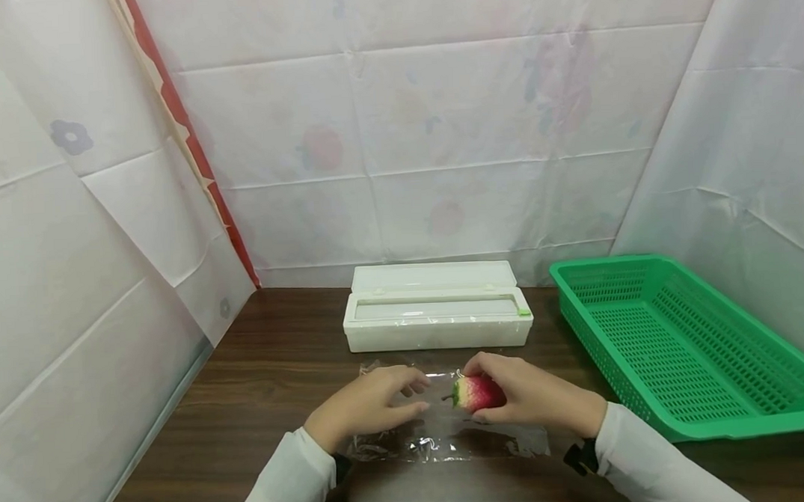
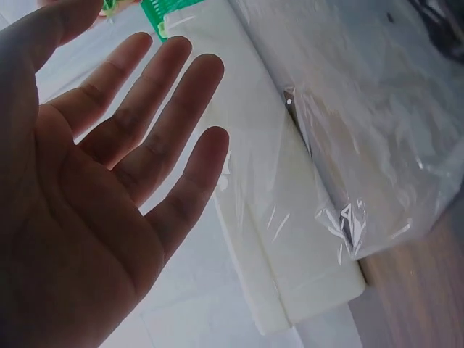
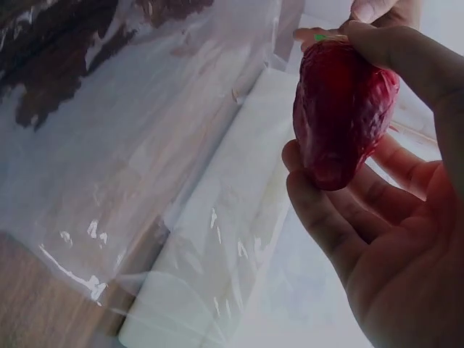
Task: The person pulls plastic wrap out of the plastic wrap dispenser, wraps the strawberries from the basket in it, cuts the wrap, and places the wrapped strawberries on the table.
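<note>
My right hand (image 1: 532,391) holds a red fruit (image 1: 484,393) between its thumb and fingers, over the cling film. The fruit tapers to a blunt end, and its yellow-green top with a thin stem points left. In the right wrist view, its glossy, wrinkled red side (image 3: 341,112) faces the camera. My left hand (image 1: 371,403) hovers beside it with fingers apart and nothing in them; its palm shows bare in the left wrist view. A sheet of clear cling film (image 1: 423,430) lies spread under both hands.
Behind the film stands a white cling film dispenser box (image 1: 439,335), its lid (image 1: 433,276) raised at the back and a green piece at its right end. A green perforated basket (image 1: 580,325) stands on the right. Pale sheeting (image 1: 437,130) hangs around the dark wooden table (image 1: 233,393).
</note>
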`<state>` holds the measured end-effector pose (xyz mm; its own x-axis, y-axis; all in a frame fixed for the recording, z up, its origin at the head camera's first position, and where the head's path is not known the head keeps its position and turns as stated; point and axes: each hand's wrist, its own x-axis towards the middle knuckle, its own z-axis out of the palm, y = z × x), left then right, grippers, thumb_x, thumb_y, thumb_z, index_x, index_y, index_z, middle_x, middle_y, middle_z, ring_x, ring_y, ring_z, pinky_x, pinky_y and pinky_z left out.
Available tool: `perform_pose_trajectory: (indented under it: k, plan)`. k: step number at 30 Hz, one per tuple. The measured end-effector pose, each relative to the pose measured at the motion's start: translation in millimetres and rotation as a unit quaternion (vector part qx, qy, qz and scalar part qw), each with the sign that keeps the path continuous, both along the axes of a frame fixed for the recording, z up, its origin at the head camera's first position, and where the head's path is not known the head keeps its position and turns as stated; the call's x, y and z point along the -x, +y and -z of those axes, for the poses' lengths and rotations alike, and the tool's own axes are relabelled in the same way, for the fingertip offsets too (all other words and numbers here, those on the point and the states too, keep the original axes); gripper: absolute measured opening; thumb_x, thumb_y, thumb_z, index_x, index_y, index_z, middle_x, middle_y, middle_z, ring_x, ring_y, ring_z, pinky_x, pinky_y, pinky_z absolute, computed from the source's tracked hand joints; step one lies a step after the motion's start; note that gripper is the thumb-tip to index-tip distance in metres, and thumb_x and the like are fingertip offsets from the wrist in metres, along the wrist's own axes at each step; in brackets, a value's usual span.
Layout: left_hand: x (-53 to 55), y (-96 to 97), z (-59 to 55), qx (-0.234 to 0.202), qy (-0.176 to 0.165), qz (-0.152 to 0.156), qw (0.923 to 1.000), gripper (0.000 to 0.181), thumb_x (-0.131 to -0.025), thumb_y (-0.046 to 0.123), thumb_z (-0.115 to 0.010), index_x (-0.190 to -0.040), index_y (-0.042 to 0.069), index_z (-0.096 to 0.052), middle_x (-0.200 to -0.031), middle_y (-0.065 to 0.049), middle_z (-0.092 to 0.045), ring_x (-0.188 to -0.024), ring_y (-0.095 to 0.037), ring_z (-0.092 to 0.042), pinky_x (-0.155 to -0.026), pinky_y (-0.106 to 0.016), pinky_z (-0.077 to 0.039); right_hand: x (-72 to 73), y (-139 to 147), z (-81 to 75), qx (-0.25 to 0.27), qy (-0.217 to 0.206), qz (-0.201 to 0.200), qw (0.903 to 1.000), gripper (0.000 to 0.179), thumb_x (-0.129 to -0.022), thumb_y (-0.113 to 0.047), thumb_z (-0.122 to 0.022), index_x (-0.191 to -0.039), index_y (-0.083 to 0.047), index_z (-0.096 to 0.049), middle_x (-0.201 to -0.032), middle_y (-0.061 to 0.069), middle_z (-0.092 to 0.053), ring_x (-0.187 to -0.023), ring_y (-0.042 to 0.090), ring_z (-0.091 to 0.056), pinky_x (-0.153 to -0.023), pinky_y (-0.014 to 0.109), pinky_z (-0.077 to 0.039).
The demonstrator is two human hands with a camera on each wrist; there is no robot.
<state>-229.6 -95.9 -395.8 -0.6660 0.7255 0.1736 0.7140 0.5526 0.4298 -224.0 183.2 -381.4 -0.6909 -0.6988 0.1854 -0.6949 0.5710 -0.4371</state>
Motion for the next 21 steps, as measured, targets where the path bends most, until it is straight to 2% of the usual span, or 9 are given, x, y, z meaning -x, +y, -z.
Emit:
perform_pose_trajectory:
  k: [7,11,15,21]
  plan:
    - [0.1,8.6,2.3,0.0,-0.01,-0.003,0.9999,0.048,-0.092,0.052,-0.049,-0.125,0.018,-0.053,-0.116,0.003,-0.062,-0.099,-0.005,-0.057,-0.084,-0.031,-0.053,0.1,-8,4.5,0.026,0.007,-0.014,0.9995,0.051,-0.073,-0.043,-0.077,-0.11,-0.021,-0.048,-0.098,-0.01,-0.062,-0.081,0.001,-0.056,-0.067,0.021,-0.054]
    - [0.3,12.5,3.0,-0.009,-0.019,0.007,0.9998,0.05,-0.091,0.053,-0.049,-0.126,0.018,-0.052,-0.115,0.001,-0.063,-0.099,-0.006,-0.057,-0.083,-0.029,-0.053,-0.2,-12,5.0,0.038,0.004,-0.017,0.9991,0.052,-0.071,-0.042,-0.079,-0.108,-0.021,-0.048,-0.097,-0.009,-0.063,-0.08,0.001,-0.057,-0.065,0.02,-0.054]
    - [0.2,15.3,2.9,-0.008,-0.015,0.014,0.9998,0.05,-0.09,0.054,-0.05,-0.125,0.018,-0.052,-0.114,0.003,-0.063,-0.097,-0.005,-0.058,-0.081,-0.027,-0.054,0.4,-14,5.8,0.043,-0.001,-0.018,0.9989,0.053,-0.07,-0.039,-0.08,-0.108,-0.021,-0.048,-0.097,-0.008,-0.064,-0.08,0.002,-0.058,-0.063,0.019,-0.054]
    - [0.2,18.1,3.3,-0.004,-0.002,0.019,0.9998,0.051,-0.089,0.055,-0.052,-0.125,0.02,-0.051,-0.112,0.007,-0.062,-0.096,-0.002,-0.057,-0.08,-0.026,-0.053,1.3,-16,7.9,0.038,-0.008,-0.016,0.9991,0.053,-0.071,-0.047,-0.077,-0.109,-0.023,-0.048,-0.1,-0.007,-0.063,-0.082,0.001,-0.057,-0.063,0.018,-0.054]
